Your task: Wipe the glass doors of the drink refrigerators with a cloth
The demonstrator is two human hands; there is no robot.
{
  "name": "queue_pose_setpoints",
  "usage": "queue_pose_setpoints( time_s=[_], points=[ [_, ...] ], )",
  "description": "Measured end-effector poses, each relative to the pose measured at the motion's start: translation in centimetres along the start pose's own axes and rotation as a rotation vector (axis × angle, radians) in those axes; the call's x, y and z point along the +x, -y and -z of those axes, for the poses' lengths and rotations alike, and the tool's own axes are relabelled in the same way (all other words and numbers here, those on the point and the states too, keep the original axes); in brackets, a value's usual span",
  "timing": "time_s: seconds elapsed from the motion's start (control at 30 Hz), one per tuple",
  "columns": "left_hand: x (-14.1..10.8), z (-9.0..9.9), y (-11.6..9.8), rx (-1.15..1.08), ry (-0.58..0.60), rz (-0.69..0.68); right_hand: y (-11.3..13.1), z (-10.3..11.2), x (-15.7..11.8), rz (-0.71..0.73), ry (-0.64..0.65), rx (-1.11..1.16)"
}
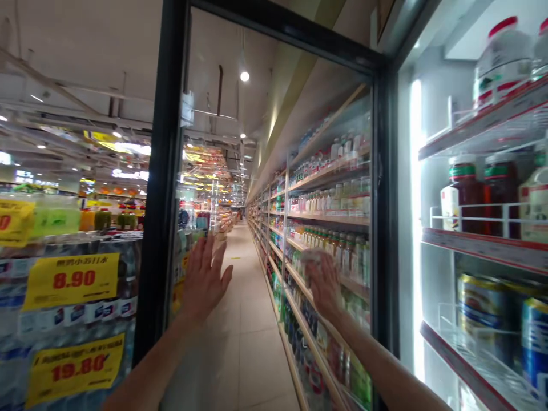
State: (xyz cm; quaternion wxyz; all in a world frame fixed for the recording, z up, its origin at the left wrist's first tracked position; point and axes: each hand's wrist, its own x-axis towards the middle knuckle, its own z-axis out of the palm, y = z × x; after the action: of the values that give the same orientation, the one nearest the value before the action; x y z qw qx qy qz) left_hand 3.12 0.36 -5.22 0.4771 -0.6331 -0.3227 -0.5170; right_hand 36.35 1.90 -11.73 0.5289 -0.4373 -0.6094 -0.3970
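Observation:
A glass door (274,34) in a black frame stands open in front of me, and the mirrored aisle shows in its pane. My left hand (204,277) is raised at the pane's left side, fingers spread, holding nothing. Farther right, my right hand (325,285) presses a small greyish-white cloth (311,258) toward the glass. Motion blurs this hand, and its palm side is hidden, so the cloth's full shape does not show.
To the right are lit cooler shelves (483,245) with bottles (464,194) and cans (483,302) behind wire rails. Stacked drink packs with yellow price signs (72,279) stand to the left, beyond the door's black edge (160,171).

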Motion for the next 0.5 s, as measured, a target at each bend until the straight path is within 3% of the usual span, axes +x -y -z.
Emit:
queue_pose_setpoints(
  time_s=[0.03, 0.07, 0.2, 0.27, 0.33, 0.43, 0.47, 0.5],
  points=[
    [0.0, 0.0, 0.0, -0.001, 0.005, 0.0, -0.2, 0.2, -0.1, 0.098, 0.068, 0.005],
    [0.0, 0.0, 0.0, 0.001, 0.009, -0.001, -0.8, 0.4, 0.2, 0.103, 0.08, 0.003],
    [0.0, -0.2, 0.0, 0.005, 0.014, -0.004, -4.2, 1.3, 4.1, -0.424, -0.232, -0.059],
    [-0.1, -0.3, 0.1, -0.011, 0.02, 0.007, -3.6, 1.0, 5.4, -0.461, -0.275, -0.072],
    [-0.1, -0.4, 0.2, -0.023, 0.021, 0.021, -1.2, 0.4, 5.4, -0.22, -0.167, -0.063],
    [-0.2, -0.7, 0.3, -0.018, 0.003, 0.018, 2.1, -0.2, 4.5, 0.29, 0.068, -0.022],
    [-0.2, -0.7, 0.4, -0.011, -0.002, 0.011, 2.2, -0.1, 4.4, 0.353, 0.096, -0.021],
    [-0.2, -0.7, 0.4, -0.004, -0.004, 0.004, 1.6, 0.1, 4.8, 0.326, 0.089, -0.029]
  ],
)
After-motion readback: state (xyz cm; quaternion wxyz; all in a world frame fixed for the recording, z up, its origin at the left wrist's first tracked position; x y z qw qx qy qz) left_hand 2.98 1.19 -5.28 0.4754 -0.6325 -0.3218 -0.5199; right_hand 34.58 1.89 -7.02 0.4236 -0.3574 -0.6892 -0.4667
